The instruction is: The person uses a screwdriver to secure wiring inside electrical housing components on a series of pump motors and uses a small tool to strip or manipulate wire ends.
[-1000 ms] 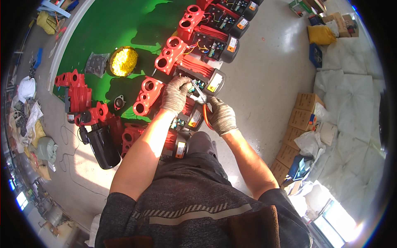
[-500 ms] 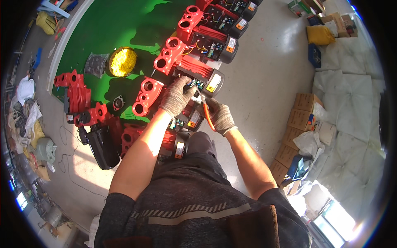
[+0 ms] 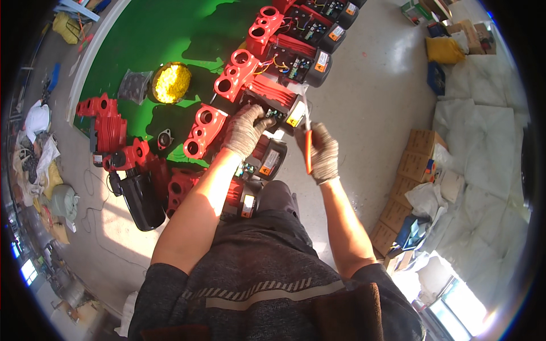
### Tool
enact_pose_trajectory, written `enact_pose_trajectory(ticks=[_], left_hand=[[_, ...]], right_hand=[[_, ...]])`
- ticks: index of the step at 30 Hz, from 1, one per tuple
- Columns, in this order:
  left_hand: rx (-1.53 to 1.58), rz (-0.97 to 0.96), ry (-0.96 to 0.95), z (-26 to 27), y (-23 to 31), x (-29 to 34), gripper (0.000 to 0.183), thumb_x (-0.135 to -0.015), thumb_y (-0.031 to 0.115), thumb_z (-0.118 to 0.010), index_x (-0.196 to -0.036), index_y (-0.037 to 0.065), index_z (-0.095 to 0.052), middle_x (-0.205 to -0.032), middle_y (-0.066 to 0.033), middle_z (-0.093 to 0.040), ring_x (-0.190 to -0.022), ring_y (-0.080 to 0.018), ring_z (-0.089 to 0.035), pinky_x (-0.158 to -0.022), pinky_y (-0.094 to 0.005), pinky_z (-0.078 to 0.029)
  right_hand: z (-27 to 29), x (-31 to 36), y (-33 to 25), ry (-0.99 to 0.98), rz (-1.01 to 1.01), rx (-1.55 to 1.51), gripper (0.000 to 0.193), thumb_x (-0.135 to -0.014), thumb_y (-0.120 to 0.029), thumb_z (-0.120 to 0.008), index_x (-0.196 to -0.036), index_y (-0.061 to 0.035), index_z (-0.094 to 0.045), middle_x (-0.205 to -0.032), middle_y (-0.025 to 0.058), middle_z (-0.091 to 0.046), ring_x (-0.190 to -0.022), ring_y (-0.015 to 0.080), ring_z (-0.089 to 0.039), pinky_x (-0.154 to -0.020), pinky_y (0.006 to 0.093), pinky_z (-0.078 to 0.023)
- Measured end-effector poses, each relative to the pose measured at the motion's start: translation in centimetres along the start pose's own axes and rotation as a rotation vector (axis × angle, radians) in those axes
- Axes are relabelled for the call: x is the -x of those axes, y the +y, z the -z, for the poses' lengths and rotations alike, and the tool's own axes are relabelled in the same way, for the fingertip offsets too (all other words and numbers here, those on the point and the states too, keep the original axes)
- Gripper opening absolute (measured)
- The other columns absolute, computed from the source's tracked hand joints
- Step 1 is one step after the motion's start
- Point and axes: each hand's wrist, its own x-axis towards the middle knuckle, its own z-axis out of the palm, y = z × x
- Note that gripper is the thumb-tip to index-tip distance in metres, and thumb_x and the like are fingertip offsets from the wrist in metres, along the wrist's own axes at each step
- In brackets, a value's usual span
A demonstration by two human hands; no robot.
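Observation:
My left hand, in a grey knit glove, reaches into the open black wiring box of a red pump unit. Its thumb and fingers are drawn together by the small circuit board; whatever they pinch is hidden. My right hand, gloved too, is closed around pliers with orange-red handles. The slim metal jaws point away from me, beside the box's black end cover, apart from the board. Next to my left hand, a red casting with round holes belongs to a nearer unit.
More red pump units with open wiring boxes line the green surface. On it are a bowl of yellow parts, a bag of dark parts and a metal flange. A black cylinder stands left; cartons stand right.
My right hand has drawn back to the right, taking the pliers away from the wiring box and turning their jaws more upright. My left hand stays at the board.

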Motion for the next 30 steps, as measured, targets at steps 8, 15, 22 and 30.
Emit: enact_pose_trajectory(ticks=[8, 15, 22, 30], left_hand=[[0.242, -0.037, 0.077, 0.5, -1.9, 0.7, 0.039, -0.097, 0.002, -0.055, -0.135, 0.005, -0.048, -0.109, -0.0115, -0.062, -0.092, -0.0197, -0.063, -0.089, -0.0323, -0.053], [-0.042, -0.203, 0.214, 0.6, 0.0, 1.9, 0.037, -0.095, -0.002, -0.054, -0.13, 0.01, -0.052, -0.12, -0.0114, -0.054, -0.093, -0.0206, -0.063, -0.084, -0.0333, -0.053], [-0.066, -0.094, 0.14, 0.2, 0.0, 1.6, 0.012, -0.087, 0.005, -0.072, -0.099, 0.002, -0.071, -0.101, -0.0088, -0.061, -0.089, -0.022, -0.063, -0.077, -0.032, -0.053], [0.0, -0.085, 0.066, 0.3, -0.1, 1.4, 0.016, -0.087, 0.002, -0.071, -0.102, -0.001, -0.072, -0.1, -0.0117, -0.069, -0.089, -0.0224, -0.066, -0.081, -0.0314, -0.053]], right_hand=[[2.8, -0.2, -3.5, -0.098, -0.051, 0.309, 0.028, -0.085, -0.019, -0.08, -0.098, -0.0013, -0.063, -0.069, 0.0016, -0.055, -0.067, 0.0071, -0.043, -0.061, 0.0251, -0.045], [2.0, 4.9, 0.5, -0.169, -0.241, 0.348, 0.025, -0.088, -0.016, -0.076, -0.101, 0.0005, -0.062, -0.078, 0.0073, -0.062, -0.072, 0.0111, -0.051, -0.067, 0.028, -0.048], [0.8, 4.8, 0.0, -0.216, -0.067, 0.766, 0.029, -0.085, -0.022, -0.071, -0.107, -0.0034, -0.067, -0.086, 0.0193, -0.066, -0.075, 0.0379, -0.066, -0.066, 0.0429, -0.053], [-0.2, 3.7, -0.7, -0.184, 0.109, 0.845, 0.028, -0.085, -0.021, -0.072, -0.108, -0.0058, -0.069, -0.084, 0.0171, -0.065, -0.071, 0.034, -0.065, -0.065, 0.041, -0.052]])
